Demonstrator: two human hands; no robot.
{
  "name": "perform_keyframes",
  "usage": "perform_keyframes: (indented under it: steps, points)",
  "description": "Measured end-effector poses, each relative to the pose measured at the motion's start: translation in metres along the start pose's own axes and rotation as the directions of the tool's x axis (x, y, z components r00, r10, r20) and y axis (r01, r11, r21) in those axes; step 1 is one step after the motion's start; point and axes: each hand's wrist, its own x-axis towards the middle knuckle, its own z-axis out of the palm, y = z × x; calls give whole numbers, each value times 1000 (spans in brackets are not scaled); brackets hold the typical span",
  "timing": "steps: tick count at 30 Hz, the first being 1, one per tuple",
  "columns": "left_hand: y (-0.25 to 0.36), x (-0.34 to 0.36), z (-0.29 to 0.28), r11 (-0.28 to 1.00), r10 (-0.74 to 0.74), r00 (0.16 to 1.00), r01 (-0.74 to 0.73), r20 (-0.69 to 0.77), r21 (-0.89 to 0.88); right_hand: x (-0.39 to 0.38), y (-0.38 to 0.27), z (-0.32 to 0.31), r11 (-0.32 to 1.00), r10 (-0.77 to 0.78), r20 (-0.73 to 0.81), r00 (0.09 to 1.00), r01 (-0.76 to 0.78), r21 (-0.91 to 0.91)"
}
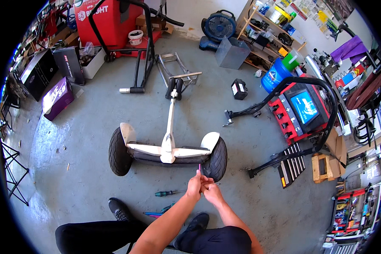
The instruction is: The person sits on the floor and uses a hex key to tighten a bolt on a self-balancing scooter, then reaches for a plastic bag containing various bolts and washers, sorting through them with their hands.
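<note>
A self-balancing scooter [168,149] with white fenders and two black tyres stands on the floor in front of me. Its white steering bar points away, ending in dark pads. At the near side of its right tyre [216,161], my two hands meet, fingers bent together. My left hand [195,185] is closed on a thin pink rod [199,167], which sticks up toward the scooter's body. Touching it, my right hand [211,192] is closed too; what its fingers pinch is hidden. A green-handled screwdriver [167,193] lies on the floor left of my hands.
Coloured rods [152,214] lie by my shoes, partly behind my left forearm. To the right stands a red machine [300,110] with a black tube frame. A metal frame [180,67], a black battery [239,89] and a purple box [58,98] are farther off.
</note>
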Motion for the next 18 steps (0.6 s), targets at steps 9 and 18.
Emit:
perform_keyframes:
  steps: [9,18]
  points:
    - [14,-4,0,980,188,977,-180,-97,78,-6,-45,3,977,46,14,999,-42,-210]
    - [4,7,17,958,273,957,-280,-102,-63,5,-31,3,988,6,-117,993,-24,-155]
